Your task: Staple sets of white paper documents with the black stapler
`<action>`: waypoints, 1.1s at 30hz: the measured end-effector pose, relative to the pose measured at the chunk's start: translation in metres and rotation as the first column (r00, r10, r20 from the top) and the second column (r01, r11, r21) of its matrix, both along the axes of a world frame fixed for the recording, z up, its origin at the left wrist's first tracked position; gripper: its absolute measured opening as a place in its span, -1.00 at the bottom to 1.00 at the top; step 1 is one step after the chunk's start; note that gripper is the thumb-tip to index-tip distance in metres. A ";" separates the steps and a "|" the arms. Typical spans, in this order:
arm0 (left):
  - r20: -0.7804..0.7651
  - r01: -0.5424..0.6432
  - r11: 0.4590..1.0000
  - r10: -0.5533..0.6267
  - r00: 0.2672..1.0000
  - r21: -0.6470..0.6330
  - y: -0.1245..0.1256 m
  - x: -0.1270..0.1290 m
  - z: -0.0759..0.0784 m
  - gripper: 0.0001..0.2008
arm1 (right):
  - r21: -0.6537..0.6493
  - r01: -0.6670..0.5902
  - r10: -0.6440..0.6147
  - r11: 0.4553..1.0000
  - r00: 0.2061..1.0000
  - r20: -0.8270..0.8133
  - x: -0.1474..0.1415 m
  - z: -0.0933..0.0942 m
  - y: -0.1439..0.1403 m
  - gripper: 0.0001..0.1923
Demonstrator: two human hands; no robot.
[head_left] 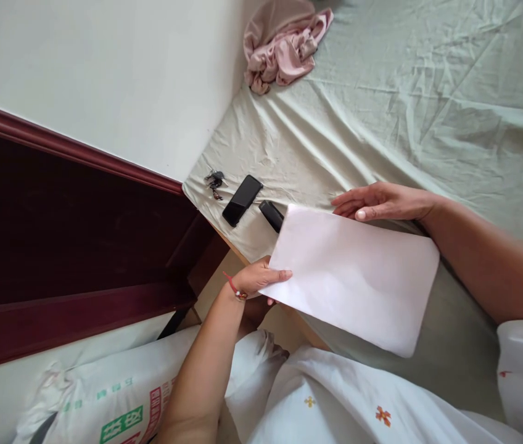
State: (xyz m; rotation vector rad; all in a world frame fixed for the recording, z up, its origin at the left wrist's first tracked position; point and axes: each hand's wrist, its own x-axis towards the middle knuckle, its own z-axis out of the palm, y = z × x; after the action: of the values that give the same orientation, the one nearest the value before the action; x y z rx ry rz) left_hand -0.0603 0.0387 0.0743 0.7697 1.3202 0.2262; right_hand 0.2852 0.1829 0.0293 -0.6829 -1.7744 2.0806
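The person's left grip (261,277) holds a white paper (356,277) at its left end, by the near corner, thumb on top and fingers underneath. The paper extends to the right from that grip. The right grip (388,202) is loosely open at the paper's far edge, fingers extended; whether it touches cannot be told. Beyond the left grip, a black phone (243,200) and keys (216,182) lie on the pale green bed sheet (382,123).
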 end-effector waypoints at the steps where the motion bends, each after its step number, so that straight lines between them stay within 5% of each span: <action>1: 0.002 0.034 0.999 -0.034 0.999 -0.006 0.005 0.003 0.000 -0.55 | 0.011 0.001 -0.001 1.000 1.000 0.021 0.000 0.002 -0.001 -0.27; 7: -0.031 0.061 0.998 -0.061 0.998 -0.024 0.026 0.011 -0.011 -0.52 | 0.076 -0.090 0.065 0.993 0.957 0.281 -0.008 0.017 -0.006 -0.57; 11: -0.040 -0.194 0.979 0.196 0.980 0.060 0.027 0.006 -0.023 -0.46 | 0.116 -0.023 -0.021 0.993 0.931 0.364 -0.009 0.017 -0.004 -0.64; 18: -0.053 -0.490 0.830 0.520 0.852 0.268 0.013 0.005 -0.027 -0.50 | 0.036 0.059 -0.069 0.998 0.899 0.433 -0.006 0.014 0.003 -0.69; 26: -0.007 -0.602 0.675 0.668 0.744 0.427 0.009 0.022 -0.040 -0.58 | -0.113 0.071 -0.005 0.991 0.868 0.497 -0.014 0.021 0.002 -0.76; 33: -0.022 -0.507 0.709 0.592 0.806 0.489 0.000 0.033 -0.046 -0.68 | 0.176 0.094 -0.188 0.980 0.735 0.652 0.002 0.030 -0.024 -0.52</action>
State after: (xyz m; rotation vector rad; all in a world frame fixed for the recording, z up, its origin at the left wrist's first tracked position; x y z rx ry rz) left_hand -0.0272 0.0392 0.0285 0.7780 1.6784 1.0148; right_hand 0.2875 0.1590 0.0590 -1.6294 -2.0880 1.6926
